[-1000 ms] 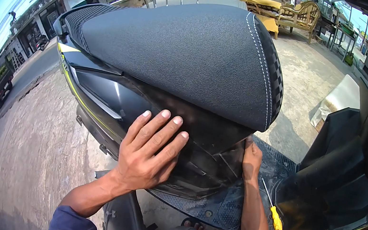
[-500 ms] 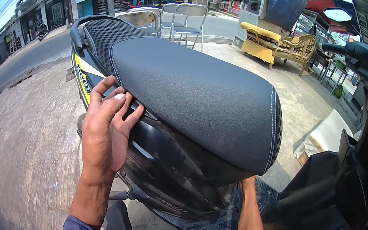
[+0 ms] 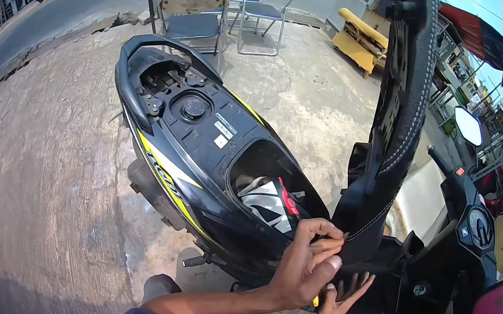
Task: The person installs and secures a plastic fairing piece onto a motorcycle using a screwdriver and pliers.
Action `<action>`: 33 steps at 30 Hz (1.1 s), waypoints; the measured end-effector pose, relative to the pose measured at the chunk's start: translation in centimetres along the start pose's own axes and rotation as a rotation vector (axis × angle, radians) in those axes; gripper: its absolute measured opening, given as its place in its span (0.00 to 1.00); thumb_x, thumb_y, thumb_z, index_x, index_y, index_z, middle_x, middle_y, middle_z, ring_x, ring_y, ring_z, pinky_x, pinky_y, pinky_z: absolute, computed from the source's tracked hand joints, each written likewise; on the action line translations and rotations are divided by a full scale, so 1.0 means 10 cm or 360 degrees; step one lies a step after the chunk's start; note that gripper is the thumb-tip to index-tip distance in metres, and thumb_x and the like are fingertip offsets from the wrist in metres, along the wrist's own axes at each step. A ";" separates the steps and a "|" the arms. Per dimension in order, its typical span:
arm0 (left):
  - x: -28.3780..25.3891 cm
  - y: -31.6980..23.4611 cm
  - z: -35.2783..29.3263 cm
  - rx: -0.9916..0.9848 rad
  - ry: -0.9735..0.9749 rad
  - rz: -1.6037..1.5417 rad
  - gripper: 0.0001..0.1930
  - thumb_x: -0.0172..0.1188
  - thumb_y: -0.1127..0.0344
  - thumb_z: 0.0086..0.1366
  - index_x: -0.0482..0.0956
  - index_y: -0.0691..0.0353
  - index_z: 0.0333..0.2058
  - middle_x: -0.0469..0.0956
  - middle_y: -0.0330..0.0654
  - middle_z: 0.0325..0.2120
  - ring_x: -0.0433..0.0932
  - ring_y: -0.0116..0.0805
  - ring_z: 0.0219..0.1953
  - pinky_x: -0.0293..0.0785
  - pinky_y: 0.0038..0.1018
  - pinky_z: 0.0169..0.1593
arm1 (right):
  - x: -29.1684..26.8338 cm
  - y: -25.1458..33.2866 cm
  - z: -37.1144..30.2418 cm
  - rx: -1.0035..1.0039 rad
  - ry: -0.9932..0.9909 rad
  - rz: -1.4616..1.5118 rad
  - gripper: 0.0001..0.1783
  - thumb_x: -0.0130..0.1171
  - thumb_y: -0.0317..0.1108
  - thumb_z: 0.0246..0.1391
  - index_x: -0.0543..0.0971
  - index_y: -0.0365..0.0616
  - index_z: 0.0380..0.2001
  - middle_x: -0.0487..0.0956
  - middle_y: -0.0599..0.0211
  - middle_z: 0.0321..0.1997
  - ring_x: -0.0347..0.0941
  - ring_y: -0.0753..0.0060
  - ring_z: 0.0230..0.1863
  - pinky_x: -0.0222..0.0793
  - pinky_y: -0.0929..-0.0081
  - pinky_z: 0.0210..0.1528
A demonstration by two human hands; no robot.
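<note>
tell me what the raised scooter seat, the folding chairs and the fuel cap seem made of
Raised scooter seat: probably vinyl or leatherette, dull black, judging by the pale stitching along its edge. Folding chairs: likely metal frames, as their silvery tubes shine. Fuel cap: perhaps plastic, going by its dark, matte look.

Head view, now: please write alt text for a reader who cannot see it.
A person's left hand, half curled, and right hand, open, are near the lower end of the raised seat on a black scooter. The open storage compartment holds a white, black and red item; folding chairs stand beyond.
</note>
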State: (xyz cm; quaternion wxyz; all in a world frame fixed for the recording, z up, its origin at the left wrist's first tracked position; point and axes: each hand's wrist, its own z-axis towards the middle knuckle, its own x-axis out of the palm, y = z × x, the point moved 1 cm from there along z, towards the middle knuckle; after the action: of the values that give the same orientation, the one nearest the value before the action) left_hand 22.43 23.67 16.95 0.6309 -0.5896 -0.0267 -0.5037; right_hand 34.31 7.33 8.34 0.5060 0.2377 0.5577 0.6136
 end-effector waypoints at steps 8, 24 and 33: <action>-0.34 -0.10 0.63 -0.0419 0.0269 0.1028 0.10 0.59 0.73 0.69 0.74 0.68 0.48 0.82 0.51 0.42 0.85 0.41 0.45 0.80 0.33 0.47 | 0.16 0.98 0.84 0.0037 -0.0630 -0.0733 0.57 0.66 0.32 0.61 0.37 0.31 0.78 0.43 0.35 0.82 0.41 0.46 0.83 0.39 0.57 0.81; -1.98 0.67 2.77 -0.0674 0.1490 0.2514 0.32 0.69 0.55 0.64 0.72 0.58 0.64 0.70 0.51 0.65 0.61 0.51 0.73 0.49 0.55 0.76 | 1.14 0.65 0.66 0.1252 0.0831 -0.0790 0.12 0.61 0.34 0.66 0.85 0.35 0.36 0.87 0.59 0.27 0.86 0.65 0.29 0.80 0.71 0.35; -1.92 1.08 2.91 -0.1031 0.1794 0.2568 0.30 0.74 0.57 0.57 0.80 0.41 0.61 0.73 0.40 0.66 0.66 0.42 0.72 0.53 0.57 0.74 | 1.67 -0.28 2.17 0.0757 0.0745 -0.0932 0.18 0.69 0.30 0.58 0.83 0.35 0.51 0.83 0.49 0.53 0.78 0.47 0.59 0.70 0.55 0.64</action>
State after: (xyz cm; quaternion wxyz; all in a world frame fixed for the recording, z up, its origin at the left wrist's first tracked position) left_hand 36.50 55.51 5.93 0.5130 -0.2523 0.8121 -0.1171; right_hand 47.64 31.40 6.96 0.4498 0.0340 0.8267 0.3362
